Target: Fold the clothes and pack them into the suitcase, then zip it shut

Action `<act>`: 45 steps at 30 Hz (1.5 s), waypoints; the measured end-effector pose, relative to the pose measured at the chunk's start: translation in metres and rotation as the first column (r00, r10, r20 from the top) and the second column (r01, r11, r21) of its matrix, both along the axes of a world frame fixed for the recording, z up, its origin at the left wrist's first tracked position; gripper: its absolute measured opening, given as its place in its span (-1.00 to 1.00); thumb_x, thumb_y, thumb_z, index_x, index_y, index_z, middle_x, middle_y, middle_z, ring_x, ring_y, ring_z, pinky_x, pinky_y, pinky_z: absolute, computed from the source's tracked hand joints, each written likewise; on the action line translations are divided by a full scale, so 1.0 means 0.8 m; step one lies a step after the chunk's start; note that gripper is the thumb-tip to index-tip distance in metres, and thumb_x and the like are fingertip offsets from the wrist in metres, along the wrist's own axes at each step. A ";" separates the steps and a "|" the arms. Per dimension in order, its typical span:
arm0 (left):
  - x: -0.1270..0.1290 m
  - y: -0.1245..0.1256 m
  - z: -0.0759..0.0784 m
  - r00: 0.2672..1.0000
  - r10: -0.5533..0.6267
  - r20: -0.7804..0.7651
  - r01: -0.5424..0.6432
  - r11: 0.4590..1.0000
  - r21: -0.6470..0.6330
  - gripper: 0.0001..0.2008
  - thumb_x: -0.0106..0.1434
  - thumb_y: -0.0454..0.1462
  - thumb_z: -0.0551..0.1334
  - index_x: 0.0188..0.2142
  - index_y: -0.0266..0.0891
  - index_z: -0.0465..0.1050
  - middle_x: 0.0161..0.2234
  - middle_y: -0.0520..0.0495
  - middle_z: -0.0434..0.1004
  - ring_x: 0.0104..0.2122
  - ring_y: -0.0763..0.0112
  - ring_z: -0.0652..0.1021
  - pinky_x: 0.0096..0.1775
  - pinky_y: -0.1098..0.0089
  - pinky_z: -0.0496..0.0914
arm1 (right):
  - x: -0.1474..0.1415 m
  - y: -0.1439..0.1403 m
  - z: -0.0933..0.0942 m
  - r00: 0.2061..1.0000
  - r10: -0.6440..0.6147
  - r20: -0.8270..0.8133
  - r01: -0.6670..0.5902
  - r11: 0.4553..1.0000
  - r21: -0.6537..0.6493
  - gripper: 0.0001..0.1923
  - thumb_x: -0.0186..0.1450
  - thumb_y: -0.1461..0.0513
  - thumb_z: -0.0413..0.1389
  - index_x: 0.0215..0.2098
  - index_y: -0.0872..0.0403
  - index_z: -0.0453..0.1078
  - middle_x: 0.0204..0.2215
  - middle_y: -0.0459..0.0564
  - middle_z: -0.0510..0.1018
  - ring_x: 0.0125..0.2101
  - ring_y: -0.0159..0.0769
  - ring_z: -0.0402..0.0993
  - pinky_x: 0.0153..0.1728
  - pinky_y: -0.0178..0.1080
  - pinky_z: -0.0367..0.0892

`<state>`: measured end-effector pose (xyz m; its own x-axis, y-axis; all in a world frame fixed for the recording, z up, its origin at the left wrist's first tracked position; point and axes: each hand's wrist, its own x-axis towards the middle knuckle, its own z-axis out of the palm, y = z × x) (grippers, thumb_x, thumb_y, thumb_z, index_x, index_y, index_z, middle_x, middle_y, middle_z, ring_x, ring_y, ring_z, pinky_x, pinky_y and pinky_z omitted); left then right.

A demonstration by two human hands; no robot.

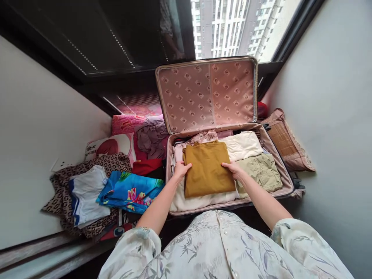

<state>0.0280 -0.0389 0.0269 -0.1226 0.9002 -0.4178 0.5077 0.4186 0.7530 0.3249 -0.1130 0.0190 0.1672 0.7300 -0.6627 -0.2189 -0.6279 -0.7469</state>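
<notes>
Head view — mustard folded garment [207, 168] on clothes in open suitcase [286, 182], left of centre. Left hand [181, 169], right hand [232, 168]: fingers flat, gripping nothing, pressing side edges. Best pressed evenly — folds kept square.

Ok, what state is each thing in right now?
suitcase: open, lid upright
mustard garment: folded, lying flat on top of the packed clothes
left hand: on the garment's left edge
right hand: on its right edge
khaki garment: folded, packed
floral blue garment: loose, outside the case
</notes>
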 end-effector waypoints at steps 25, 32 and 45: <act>0.022 -0.013 0.022 0.985 0.090 0.150 -0.069 0.988 -0.138 -0.71 0.07 -0.19 0.47 -0.26 -0.27 0.50 -0.23 -0.29 0.66 -0.16 0.04 0.65 -0.11 0.15 0.52 | -0.002 0.015 0.004 0.998 0.033 0.062 -0.038 0.996 0.075 -0.78 -0.03 0.23 0.26 -0.36 0.05 0.51 -0.37 0.03 0.70 -0.34 -0.14 0.62 -0.32 -0.20 0.51; -0.017 -0.009 0.076 0.869 0.012 0.495 0.067 0.988 -0.141 -0.55 0.10 -0.09 0.46 -0.09 -0.33 0.60 -0.10 -0.28 0.70 -0.04 0.04 0.65 -0.04 0.21 0.55 | 0.026 0.012 0.059 0.996 0.011 -0.090 0.001 0.991 0.130 -0.65 -0.05 0.17 0.39 -0.28 0.08 0.57 -0.27 0.06 0.72 -0.26 -0.08 0.65 -0.26 -0.18 0.53; 0.114 0.042 0.171 0.584 -0.167 0.794 0.132 0.985 0.110 -0.49 -0.03 -0.19 0.53 -0.09 -0.31 0.55 -0.14 -0.19 0.70 -0.01 0.08 0.65 0.09 0.18 0.50 | 0.158 0.041 0.169 0.998 -0.054 -0.022 0.058 0.902 0.428 -0.47 -0.23 0.13 0.53 -0.31 0.11 0.55 -0.34 0.00 0.69 -0.23 -0.17 0.60 -0.10 -0.17 0.48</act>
<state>0.1189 -0.0053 0.1633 0.3820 0.8903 -0.2480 -0.2508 0.3582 0.8993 0.4516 -0.0800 0.1542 0.2116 0.9334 -0.2897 -0.2527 -0.2341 -0.9388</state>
